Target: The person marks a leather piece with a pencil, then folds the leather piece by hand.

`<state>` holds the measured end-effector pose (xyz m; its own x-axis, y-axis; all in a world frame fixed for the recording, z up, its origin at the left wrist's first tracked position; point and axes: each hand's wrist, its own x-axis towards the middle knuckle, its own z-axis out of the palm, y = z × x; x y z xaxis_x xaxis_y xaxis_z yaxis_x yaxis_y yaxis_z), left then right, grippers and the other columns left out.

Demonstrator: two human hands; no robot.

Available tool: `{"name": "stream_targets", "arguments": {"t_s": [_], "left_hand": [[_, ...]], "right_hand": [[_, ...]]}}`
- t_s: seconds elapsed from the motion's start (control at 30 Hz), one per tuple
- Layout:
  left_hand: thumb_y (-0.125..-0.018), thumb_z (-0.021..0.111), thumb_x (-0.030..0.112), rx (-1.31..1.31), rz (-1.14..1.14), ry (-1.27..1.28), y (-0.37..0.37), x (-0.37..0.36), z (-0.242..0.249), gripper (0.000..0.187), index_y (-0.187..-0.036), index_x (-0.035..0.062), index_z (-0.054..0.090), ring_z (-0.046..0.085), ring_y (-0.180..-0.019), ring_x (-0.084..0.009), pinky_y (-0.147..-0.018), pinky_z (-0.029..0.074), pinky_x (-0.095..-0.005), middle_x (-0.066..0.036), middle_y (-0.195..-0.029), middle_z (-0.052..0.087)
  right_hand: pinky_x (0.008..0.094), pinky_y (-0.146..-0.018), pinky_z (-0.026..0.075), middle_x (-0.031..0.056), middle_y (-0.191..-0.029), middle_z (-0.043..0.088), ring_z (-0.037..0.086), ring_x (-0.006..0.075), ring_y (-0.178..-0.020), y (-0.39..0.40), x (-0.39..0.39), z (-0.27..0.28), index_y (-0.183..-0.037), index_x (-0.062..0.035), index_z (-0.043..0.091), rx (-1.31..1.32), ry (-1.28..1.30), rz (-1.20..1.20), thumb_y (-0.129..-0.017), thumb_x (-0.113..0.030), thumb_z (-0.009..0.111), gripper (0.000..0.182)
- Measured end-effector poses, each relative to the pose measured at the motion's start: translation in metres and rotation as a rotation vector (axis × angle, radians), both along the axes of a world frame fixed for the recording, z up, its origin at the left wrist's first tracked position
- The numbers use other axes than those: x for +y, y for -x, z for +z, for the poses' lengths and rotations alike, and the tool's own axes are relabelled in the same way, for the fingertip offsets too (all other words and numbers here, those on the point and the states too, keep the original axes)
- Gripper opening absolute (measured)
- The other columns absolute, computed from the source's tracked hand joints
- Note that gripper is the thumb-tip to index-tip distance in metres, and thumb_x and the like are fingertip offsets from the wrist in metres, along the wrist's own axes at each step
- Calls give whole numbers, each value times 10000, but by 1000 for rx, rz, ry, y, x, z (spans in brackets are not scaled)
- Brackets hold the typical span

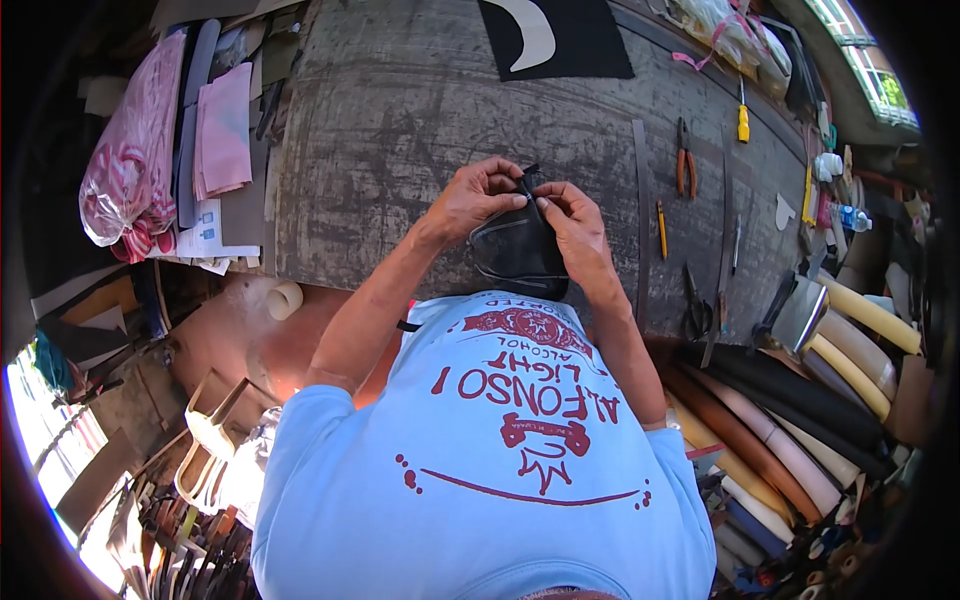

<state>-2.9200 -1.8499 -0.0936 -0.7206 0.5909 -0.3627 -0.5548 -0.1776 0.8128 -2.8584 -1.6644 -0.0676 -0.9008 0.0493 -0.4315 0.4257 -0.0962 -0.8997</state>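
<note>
A small black leather pouch [515, 250] with stitched edges is at the near edge of the dark worktable [400, 130], close to my shirt. My left hand [483, 203] pinches the pouch's narrow top end from the left. My right hand [575, 228] grips the same end from the right, thumb and fingers pressed together. Between the two hands a short black strip or tab [530, 175] sticks up. What exactly the fingertips hold on it is partly hidden.
On the table's right lie red-handled pliers [686, 165], a yellow screwdriver [743, 122], a yellow pencil [661, 230] and black scissors [694, 305]. Black sheet with a white curved piece [530, 35] lies at the back. Pink material [222, 130] is left; material rolls [770, 430] stand right.
</note>
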Motion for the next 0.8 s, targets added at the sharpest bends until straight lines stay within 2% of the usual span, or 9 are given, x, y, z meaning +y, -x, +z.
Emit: {"name": "stream_targets", "arguments": {"t_s": [0.07,0.3,0.37,0.47,0.57,0.7,0.8], "left_hand": [[-844,730,3,-25,-15,-2,1,-3,-1,336,-1140,38,577,644,-884,-81,-803,521,-204,-28,-946,682],[-840,754,47,24,16,33,-1,-5,8,337,-1130,40,583,617,-854,-72,-752,501,-218,-20,-907,664],[-840,757,55,53,17,56,-1,-5,14,346,-1138,42,581,617,-860,-71,-756,502,-222,-19,-900,663],[-859,747,73,118,-39,115,-1,-7,23,432,-1249,60,561,587,-807,-46,-685,469,-206,13,-891,651],[-858,753,93,188,-29,78,-3,-7,41,422,-1253,58,607,560,-798,-45,-670,453,-224,24,-862,631],[-854,758,109,199,-61,83,-9,-11,52,326,-1164,54,676,579,-861,-72,-748,465,-243,5,-920,665],[-853,756,125,251,-53,110,-16,-15,56,264,-1096,43,694,590,-905,-99,-827,467,-270,-18,-968,689]], "right_hand": [[230,-753,477,47,-909,650,589,98,-844,-2,-1,10,-1094,8,649,-7,-58,44,-953,-124,613,196],[256,-787,515,84,-979,701,649,124,-904,-6,-7,38,-1145,12,654,-9,-48,78,-895,-152,712,304],[265,-781,522,92,-972,709,657,124,-896,-7,-7,39,-1135,9,664,-16,-127,91,-873,-148,735,314],[268,-778,526,96,-972,717,665,127,-890,-10,-6,38,-1117,1,681,35,-227,104,-860,-145,746,302],[267,-775,528,90,-979,721,668,131,-884,-14,-7,41,-1104,-5,694,109,-266,106,-860,-140,744,284],[271,-772,528,81,-986,721,670,132,-884,-21,-13,53,-1101,-8,691,200,-310,93,-870,-131,732,266],[272,-776,526,81,-973,717,667,129,-895,-27,-16,56,-1094,-3,677,191,-229,68,-882,-127,718,249]]}}
